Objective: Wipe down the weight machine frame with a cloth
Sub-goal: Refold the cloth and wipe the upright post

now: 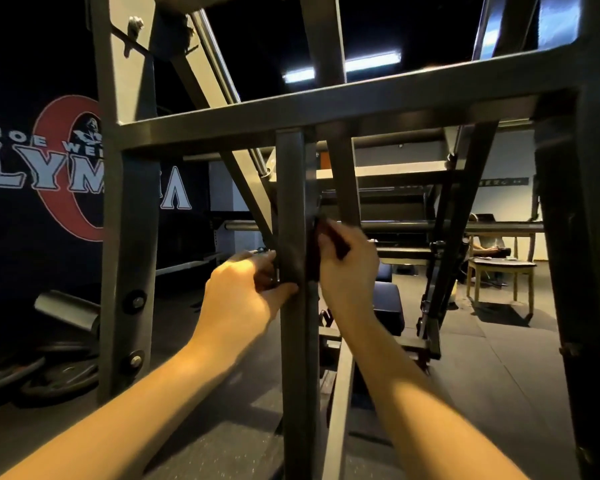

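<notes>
At the centre of the frame a dark cloth [293, 261] is wrapped around the upright post [291, 188] of the weight machine frame [326, 102], likely so one pull cleans several faces of the bar at once. The left hand [243, 292] curls its fingers round the cloth's end on the left of the post, thumb pressing it against the metal, while the right hand [347, 268] pinches the other end just right of the post. Holding both ends taut seems meant to keep the cloth tight against the post for a sliding wipe.
</notes>
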Action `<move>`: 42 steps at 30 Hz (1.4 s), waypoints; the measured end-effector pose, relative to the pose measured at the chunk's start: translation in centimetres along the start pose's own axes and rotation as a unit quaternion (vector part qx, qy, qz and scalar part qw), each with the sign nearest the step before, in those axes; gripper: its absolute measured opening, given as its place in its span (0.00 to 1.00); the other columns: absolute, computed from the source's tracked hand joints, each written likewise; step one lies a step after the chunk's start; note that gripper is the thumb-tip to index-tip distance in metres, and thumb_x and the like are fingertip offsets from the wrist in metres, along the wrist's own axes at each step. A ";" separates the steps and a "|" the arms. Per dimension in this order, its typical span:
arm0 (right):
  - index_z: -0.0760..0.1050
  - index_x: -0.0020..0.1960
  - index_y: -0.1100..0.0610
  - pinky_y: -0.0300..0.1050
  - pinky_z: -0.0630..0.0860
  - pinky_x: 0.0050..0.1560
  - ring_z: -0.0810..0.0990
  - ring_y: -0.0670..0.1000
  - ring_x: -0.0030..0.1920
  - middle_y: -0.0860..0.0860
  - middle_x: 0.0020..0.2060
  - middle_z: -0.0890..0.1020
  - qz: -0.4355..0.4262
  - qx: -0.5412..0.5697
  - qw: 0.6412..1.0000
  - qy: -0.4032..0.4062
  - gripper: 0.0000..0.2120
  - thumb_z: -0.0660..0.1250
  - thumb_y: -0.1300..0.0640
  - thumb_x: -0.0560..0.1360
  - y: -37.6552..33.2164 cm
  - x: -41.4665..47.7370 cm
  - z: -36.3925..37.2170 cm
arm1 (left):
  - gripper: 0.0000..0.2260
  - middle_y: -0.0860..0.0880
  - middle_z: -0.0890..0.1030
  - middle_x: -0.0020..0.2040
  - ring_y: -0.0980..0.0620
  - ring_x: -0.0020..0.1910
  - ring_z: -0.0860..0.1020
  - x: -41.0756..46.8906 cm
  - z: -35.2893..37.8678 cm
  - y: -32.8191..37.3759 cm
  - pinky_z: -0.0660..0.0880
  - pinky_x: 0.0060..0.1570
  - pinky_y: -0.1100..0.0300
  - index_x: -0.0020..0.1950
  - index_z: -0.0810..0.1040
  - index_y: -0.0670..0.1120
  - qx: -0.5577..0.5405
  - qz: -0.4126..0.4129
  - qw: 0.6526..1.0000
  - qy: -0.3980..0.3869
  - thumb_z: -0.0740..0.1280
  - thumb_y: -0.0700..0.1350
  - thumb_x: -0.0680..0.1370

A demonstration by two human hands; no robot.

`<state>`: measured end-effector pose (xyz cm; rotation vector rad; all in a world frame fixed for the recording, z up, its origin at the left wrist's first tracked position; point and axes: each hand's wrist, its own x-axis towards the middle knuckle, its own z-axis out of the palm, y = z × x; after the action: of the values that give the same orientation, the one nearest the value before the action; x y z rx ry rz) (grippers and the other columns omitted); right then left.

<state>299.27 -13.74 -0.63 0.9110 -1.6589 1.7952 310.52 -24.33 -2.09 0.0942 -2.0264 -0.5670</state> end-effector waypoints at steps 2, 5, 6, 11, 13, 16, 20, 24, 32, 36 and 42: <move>0.79 0.50 0.45 0.48 0.77 0.63 0.79 0.35 0.47 0.39 0.45 0.81 0.058 -0.050 0.996 -0.054 0.07 0.68 0.57 0.81 3.7 -4.0 -1.0 | 0.19 0.58 0.79 0.50 0.59 0.51 0.79 0.7 -0.1 0.9 0.74 0.54 0.66 0.63 0.80 0.52 0.006 0.026 0.999 0.029 0.78 0.46 0.74; 0.80 0.52 0.43 0.46 0.77 0.64 0.79 0.36 0.49 0.40 0.48 0.82 0.074 -0.079 0.990 -0.085 0.09 0.67 0.57 0.81 3.2 -5.1 -1.8 | 0.19 0.51 0.82 0.55 0.52 0.56 0.81 0.9 0.4 1.1 0.78 0.59 0.57 0.64 0.81 0.46 0.013 0.023 0.999 0.036 0.77 0.45 0.74; 0.78 0.51 0.41 0.43 0.77 0.62 0.78 0.37 0.49 0.39 0.47 0.80 0.042 -0.055 0.996 -0.061 0.11 0.67 0.58 0.81 1.4 -3.6 -1.6 | 0.18 0.51 0.82 0.54 0.52 0.55 0.81 0.9 0.5 1.0 0.79 0.59 0.55 0.63 0.81 0.46 0.014 0.029 0.999 0.038 0.77 0.45 0.74; 0.74 0.60 0.51 0.27 0.74 0.50 0.77 0.35 0.48 0.38 0.47 0.75 -0.077 0.059 0.995 0.030 0.09 0.68 0.57 0.81 -6.0 3.7 0.1 | 0.20 0.51 0.80 0.55 0.51 0.55 0.81 1.4 0.0 1.1 0.80 0.58 0.52 0.65 0.81 0.46 0.045 0.036 0.998 0.031 0.78 0.46 0.74; 0.77 0.60 0.49 0.28 0.72 0.56 0.74 0.29 0.50 0.35 0.48 0.75 -0.077 0.006 0.997 0.029 0.10 0.68 0.58 0.81 -3.5 2.6 0.2 | 0.19 0.51 0.81 0.55 0.51 0.55 0.81 1.5 -0.2 1.2 0.80 0.59 0.51 0.64 0.82 0.46 0.036 0.032 0.998 0.029 0.78 0.45 0.74; 0.79 0.52 0.46 0.44 0.77 0.62 0.76 0.33 0.45 0.35 0.43 0.77 0.042 -0.036 0.998 -0.032 0.09 0.68 0.60 0.81 0.2 -0.8 -1.0 | 0.18 0.50 0.81 0.54 0.49 0.55 0.80 1.4 -0.2 1.5 0.79 0.58 0.51 0.64 0.82 0.45 0.041 0.029 0.998 0.028 0.77 0.46 0.74; 0.75 0.47 0.41 0.40 0.75 0.58 0.77 0.37 0.45 0.37 0.42 0.78 0.019 -0.051 0.998 -0.041 0.11 0.67 0.57 0.81 -2.0 -1.1 -1.2 | 0.18 0.49 0.81 0.53 0.49 0.53 0.81 1.4 -0.3 1.5 0.80 0.57 0.50 0.63 0.83 0.44 0.049 0.025 0.998 0.027 0.77 0.46 0.75; 0.78 0.65 0.53 0.37 0.73 0.62 0.76 0.42 0.57 0.45 0.56 0.79 -0.053 -0.004 0.998 0.019 0.13 0.68 0.57 0.81 -4.6 4.0 0.1 | 0.19 0.48 0.82 0.53 0.49 0.53 0.82 1.4 -0.3 1.6 0.81 0.57 0.51 0.63 0.81 0.43 0.052 0.026 0.998 0.026 0.78 0.46 0.74; 0.79 0.54 0.51 0.32 0.74 0.43 0.82 0.45 0.53 0.46 0.48 0.82 0.190 -0.037 0.965 -0.179 0.05 0.66 0.60 0.81 1.4 -2.0 -3.0 | 0.19 0.56 0.76 0.52 0.52 0.55 0.79 0.5 -0.1 2.1 0.79 0.58 0.55 0.66 0.80 0.47 0.036 0.026 0.998 0.034 0.75 0.46 0.76; 0.79 0.58 0.49 0.37 0.78 0.50 0.80 0.43 0.54 0.47 0.54 0.82 0.091 0.078 0.988 -0.098 0.09 0.67 0.60 0.81 -3.3 0.3 -3.8 | 0.17 0.57 0.74 0.50 0.54 0.52 0.77 0.6 -0.3 2.0 0.76 0.53 0.59 0.65 0.81 0.49 0.047 0.020 0.998 0.026 0.75 0.48 0.77; 0.75 0.62 0.55 0.28 0.77 0.39 0.81 0.44 0.50 0.48 0.54 0.81 0.079 0.099 0.990 -0.068 0.15 0.71 0.64 0.78 -7.1 1.9 -6.9 | 0.21 0.55 0.79 0.55 0.57 0.53 0.78 0.7 -1.1 5.6 0.75 0.51 0.67 0.69 0.79 0.47 -0.054 0.104 0.988 0.099 0.71 0.54 0.79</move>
<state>302.61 -6.28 5.22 1.0337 -1.6983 2.0761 311.98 -19.92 1.36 -0.1204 -1.7825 -0.5127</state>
